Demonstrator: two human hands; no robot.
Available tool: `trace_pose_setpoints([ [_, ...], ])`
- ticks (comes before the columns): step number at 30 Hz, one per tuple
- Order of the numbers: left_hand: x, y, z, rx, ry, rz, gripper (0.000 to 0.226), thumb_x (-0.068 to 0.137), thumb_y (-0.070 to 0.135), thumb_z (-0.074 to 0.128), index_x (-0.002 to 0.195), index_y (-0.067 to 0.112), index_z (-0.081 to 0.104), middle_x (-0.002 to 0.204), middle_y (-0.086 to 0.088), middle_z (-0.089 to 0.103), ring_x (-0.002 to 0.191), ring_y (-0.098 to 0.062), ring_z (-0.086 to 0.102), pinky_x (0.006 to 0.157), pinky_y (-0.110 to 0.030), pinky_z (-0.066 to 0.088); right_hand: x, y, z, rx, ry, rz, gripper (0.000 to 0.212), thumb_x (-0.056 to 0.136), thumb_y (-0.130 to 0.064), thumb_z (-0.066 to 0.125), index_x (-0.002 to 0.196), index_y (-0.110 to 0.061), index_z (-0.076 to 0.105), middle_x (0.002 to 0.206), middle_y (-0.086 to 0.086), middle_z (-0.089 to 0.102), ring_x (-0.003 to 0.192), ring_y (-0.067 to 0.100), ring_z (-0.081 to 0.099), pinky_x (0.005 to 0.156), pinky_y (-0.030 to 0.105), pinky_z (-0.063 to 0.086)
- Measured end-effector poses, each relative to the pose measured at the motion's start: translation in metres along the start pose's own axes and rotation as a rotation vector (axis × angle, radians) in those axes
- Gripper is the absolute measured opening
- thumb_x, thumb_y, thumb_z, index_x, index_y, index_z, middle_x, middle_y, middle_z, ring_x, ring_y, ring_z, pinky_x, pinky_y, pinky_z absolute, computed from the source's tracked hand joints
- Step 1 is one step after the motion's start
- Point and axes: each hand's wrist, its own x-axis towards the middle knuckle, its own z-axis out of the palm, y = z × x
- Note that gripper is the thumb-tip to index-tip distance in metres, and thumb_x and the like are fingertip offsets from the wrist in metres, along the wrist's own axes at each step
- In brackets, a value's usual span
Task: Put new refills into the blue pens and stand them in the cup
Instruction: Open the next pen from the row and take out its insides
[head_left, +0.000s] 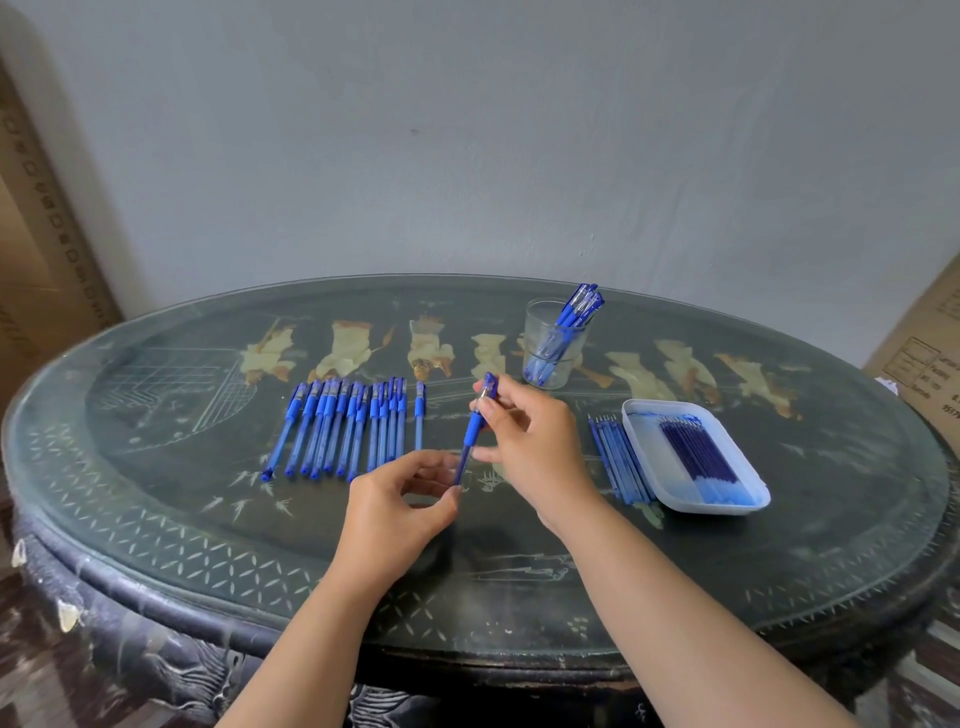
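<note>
The job looks to be in its early part. The glass cup (551, 345) stands toward the far side of the desk (519, 597), and only a handful of finished blue pens (574, 319) lean in it, caps up. To the left of the cup and nearer the person, more than a dozen pens (340, 428) lie side by side in a row, with one pen (419, 415) a little apart at the end closest to the cup; by the layout these are probably waiting their turn. The pen in hand (474, 434) is held above the desk just in front of the cup, tilted with its cap end toward the cup. The right hand (532, 441) has its fingers (504, 408) curled round the upper part by the cap, and the left hand (395, 501) pinches the lower end of the barrel between thumb and fingertips. Whether this pen already has its new refill cannot be told. To the right of the cup and nearer the person sits a white plastic tray (719, 508) holding a bundle of dark refills (698, 452), with a group of paler loose refills (621, 462) lying on the desk just beside its cup-side edge. Which of the two groups is new is a guess; the darker ones seem full. Most of the work is ahead.
</note>
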Motion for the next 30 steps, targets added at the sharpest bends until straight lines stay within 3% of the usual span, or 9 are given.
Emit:
trace_pose_setpoints([
  [3, -0.001, 0.000, 0.000, 0.006, 0.003, 0.021, 0.027, 0.078, 0.000, 0.077, 0.098, 0.019, 0.074, 0.086, 0.007, 0.074, 0.081, -0.003, 0.068, 0.069, -0.011, 0.053, -0.001, -0.001, 0.000, 0.026, 0.010, 0.000, 0.020, 0.096, -0.007, 0.058, 0.094, -0.025, 0.068, 0.102, 0.008, 0.066, 0.091, 0.012, 0.067, 0.072, 0.035, 0.062],
  [6, 0.000, -0.002, 0.000, 0.018, 0.029, 0.030, 0.026, 0.077, 0.000, 0.077, 0.097, 0.017, 0.074, 0.086, 0.008, 0.074, 0.082, -0.002, 0.068, 0.069, -0.009, 0.052, -0.001, -0.002, 0.004, -0.023, 0.001, -0.029, 0.015, 0.096, -0.008, 0.059, 0.105, -0.011, 0.070, 0.102, 0.002, 0.065, 0.094, 0.013, 0.067, 0.074, 0.040, 0.062],
  [8, 0.000, -0.001, 0.000, 0.016, 0.048, 0.040, 0.026, 0.076, -0.001, 0.078, 0.096, 0.015, 0.073, 0.087, 0.008, 0.073, 0.082, -0.002, 0.068, 0.069, -0.007, 0.050, -0.002, -0.001, 0.009, -0.080, -0.003, -0.067, 0.019, 0.096, -0.010, 0.059, 0.111, -0.012, 0.070, 0.106, 0.000, 0.063, 0.098, 0.014, 0.066, 0.079, 0.042, 0.061],
  [11, -0.001, 0.000, 0.000, 0.010, 0.051, 0.033, 0.027, 0.076, 0.000, 0.078, 0.095, 0.018, 0.073, 0.087, 0.010, 0.073, 0.083, -0.001, 0.067, 0.070, -0.006, 0.049, 0.000, 0.004, 0.015, -0.163, 0.012, -0.115, 0.020, 0.097, -0.015, 0.058, 0.115, -0.015, 0.068, 0.108, -0.002, 0.062, 0.101, 0.015, 0.065, 0.084, 0.043, 0.059],
  [16, 0.001, 0.000, 0.001, 0.022, 0.023, 0.023, 0.031, 0.079, 0.001, 0.076, 0.094, 0.028, 0.072, 0.086, 0.015, 0.073, 0.083, 0.001, 0.067, 0.071, -0.008, 0.050, 0.001, 0.009, 0.007, -0.139, 0.033, -0.080, 0.025, 0.098, -0.018, 0.057, 0.122, -0.016, 0.062, 0.105, -0.001, 0.064, 0.097, 0.014, 0.066, 0.079, 0.039, 0.061],
  [23, 0.010, -0.002, 0.006, 0.011, 0.015, 0.010, 0.025, 0.082, 0.004, 0.073, 0.096, 0.025, 0.073, 0.089, 0.015, 0.073, 0.083, -0.001, 0.068, 0.071, -0.012, 0.053, 0.011, 0.001, -0.006, -0.079, 0.000, -0.084, 0.012, 0.097, -0.012, 0.058, 0.104, -0.022, 0.059, 0.100, 0.006, 0.066, 0.092, 0.015, 0.068, 0.070, 0.033, 0.062],
  [27, 0.018, -0.001, 0.003, -0.001, 0.149, 0.051, 0.017, 0.087, 0.011, 0.070, 0.100, 0.022, 0.073, 0.096, 0.012, 0.073, 0.088, 0.001, 0.067, 0.077, -0.010, 0.049, 0.029, -0.015, -0.026, 0.041, 0.136, -0.104, 0.020, 0.097, -0.008, 0.057, 0.099, -0.027, 0.057, 0.098, 0.008, 0.065, 0.083, 0.016, 0.069, 0.066, 0.031, 0.061],
  [30, 0.023, -0.004, -0.002, 0.103, 0.237, 0.093, 0.016, 0.090, 0.016, 0.067, 0.100, 0.029, 0.070, 0.097, 0.020, 0.068, 0.094, 0.004, 0.062, 0.082, -0.009, 0.045, 0.052, -0.027, -0.051, 0.007, 0.317, -0.183, 0.026, 0.097, -0.007, 0.056, 0.104, -0.031, 0.053, 0.082, -0.003, 0.065, 0.067, 0.010, 0.067, 0.068, 0.040, 0.061],
])
